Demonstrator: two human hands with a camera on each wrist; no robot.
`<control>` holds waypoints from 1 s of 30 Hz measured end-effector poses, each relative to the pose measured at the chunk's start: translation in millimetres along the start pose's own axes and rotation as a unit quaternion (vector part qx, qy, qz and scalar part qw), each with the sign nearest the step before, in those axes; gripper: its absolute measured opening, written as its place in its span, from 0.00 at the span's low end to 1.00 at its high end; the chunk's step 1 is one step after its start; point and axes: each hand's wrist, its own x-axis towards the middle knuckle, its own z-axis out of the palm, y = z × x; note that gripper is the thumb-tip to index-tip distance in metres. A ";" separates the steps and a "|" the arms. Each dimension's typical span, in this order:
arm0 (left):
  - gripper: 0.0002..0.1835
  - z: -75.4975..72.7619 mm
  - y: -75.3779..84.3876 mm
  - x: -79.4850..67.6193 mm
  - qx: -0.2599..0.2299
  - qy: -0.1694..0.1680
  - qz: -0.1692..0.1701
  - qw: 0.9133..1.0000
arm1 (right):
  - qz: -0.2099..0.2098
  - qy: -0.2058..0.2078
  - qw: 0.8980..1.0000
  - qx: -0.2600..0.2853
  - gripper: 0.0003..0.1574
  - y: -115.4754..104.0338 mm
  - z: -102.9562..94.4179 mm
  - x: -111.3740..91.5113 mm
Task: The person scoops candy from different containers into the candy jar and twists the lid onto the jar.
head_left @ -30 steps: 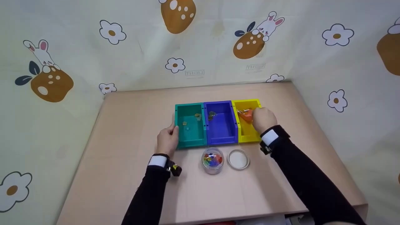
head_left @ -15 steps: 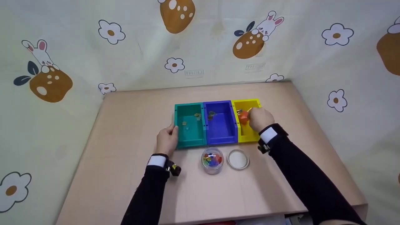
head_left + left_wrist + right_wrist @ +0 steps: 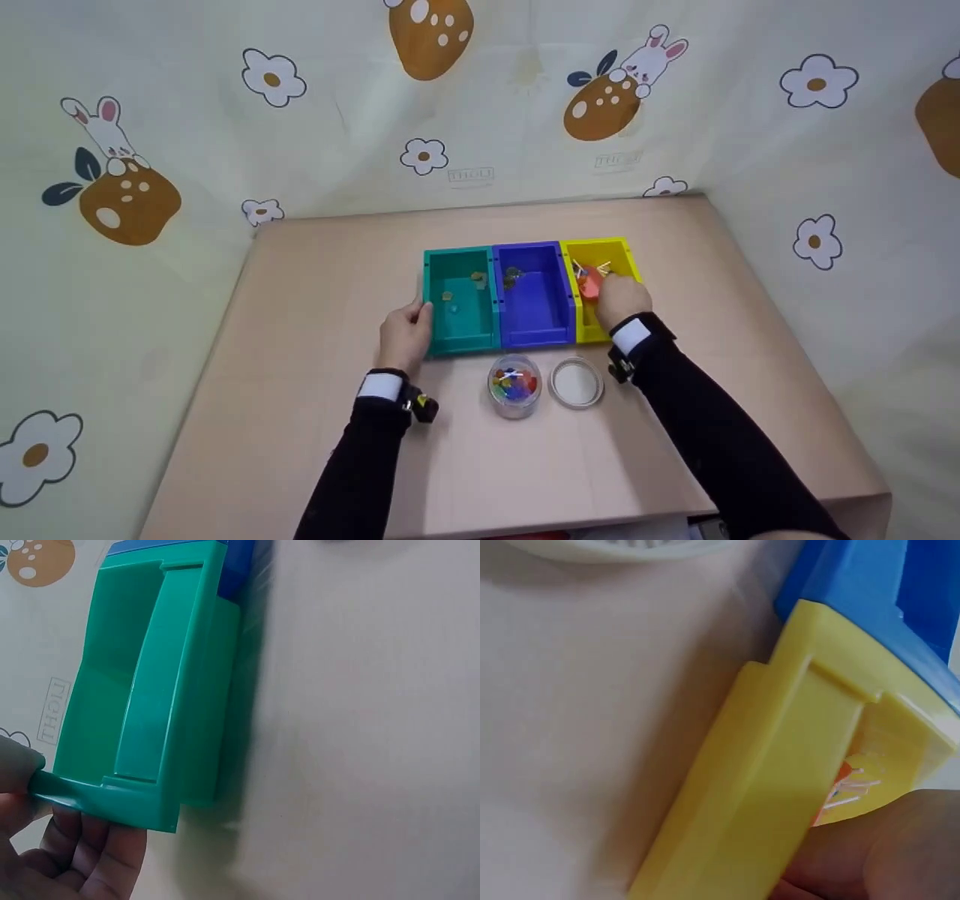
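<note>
My left hand [image 3: 403, 339] grips the near left rim of the green bin [image 3: 169, 690]; the left wrist view shows the thumb over the rim and the fingers curled beneath. My right hand [image 3: 624, 300] is down in the yellow bin [image 3: 596, 244], fingers curled at an orange scoop-like piece [image 3: 590, 285], whose held end is hidden. Small white sticks [image 3: 604, 268] lie beside that piece, and the right wrist view also catches them past the yellow wall. Between these bins sits a purple-blue bin [image 3: 536, 319], joined side by side with them.
A clear jar [image 3: 514, 405] of colourful small pieces stands before the bins, with a round lid [image 3: 577, 384] to its right. Small bits lie in the green and purple-blue bins. A patterned cloth wall [image 3: 517, 112] rises behind the table [image 3: 315, 450].
My right hand has moved down and slightly toward me inside the yellow bin, and the orange piece has turned. More white sticks show beside it now. My left hand keeps its hold.
</note>
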 end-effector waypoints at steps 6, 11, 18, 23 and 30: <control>0.23 2.0 1.9 1.4 0.003 0.002 0.003 1.000 | -0.005 0.017 0.999 0.029 0.13 9.6 8.7 -2.9; 0.22 4.7 2.8 1.0 0.001 0.004 0.004 1.000 | -0.002 0.033 0.998 0.053 0.12 13.6 10.6 -6.5; 0.22 5.1 1.3 0.5 0.008 -0.004 -0.003 1.000 | 0.022 0.040 0.996 0.072 0.13 14.4 5.6 -11.8; 0.23 4.1 -1.6 0.8 0.006 -0.009 -0.004 1.000 | 0.033 0.040 0.995 0.090 0.14 15.2 0.4 -15.5; 0.27 2.2 -4.5 1.1 -0.019 -0.014 -0.028 0.999 | 0.027 0.058 0.993 0.096 0.13 17.2 -6.4 -19.8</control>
